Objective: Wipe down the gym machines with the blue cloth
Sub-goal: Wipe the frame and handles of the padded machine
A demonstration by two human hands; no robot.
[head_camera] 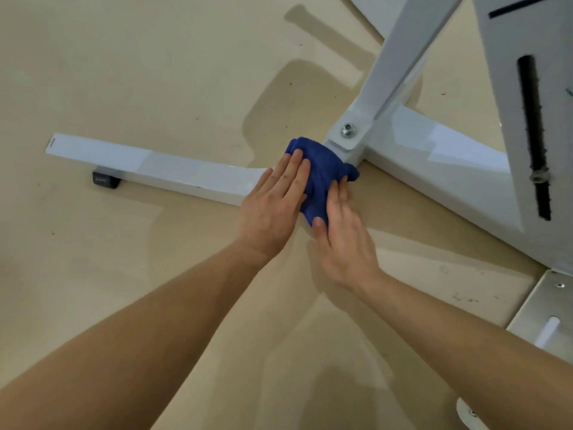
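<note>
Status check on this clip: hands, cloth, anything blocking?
Flat, pressing the blue cloth: left hand, right hand. Cloth draped over white base bar beside the bolted upright. Nothing in the way along the bar.

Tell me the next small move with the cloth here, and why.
Probably slide the blue cloth left along the white floor bar, toward its far end. The left hand and right hand press the cloth onto the bar right beside the bolted joint, while the bar's long stretch to the left lies uncovered.
</note>
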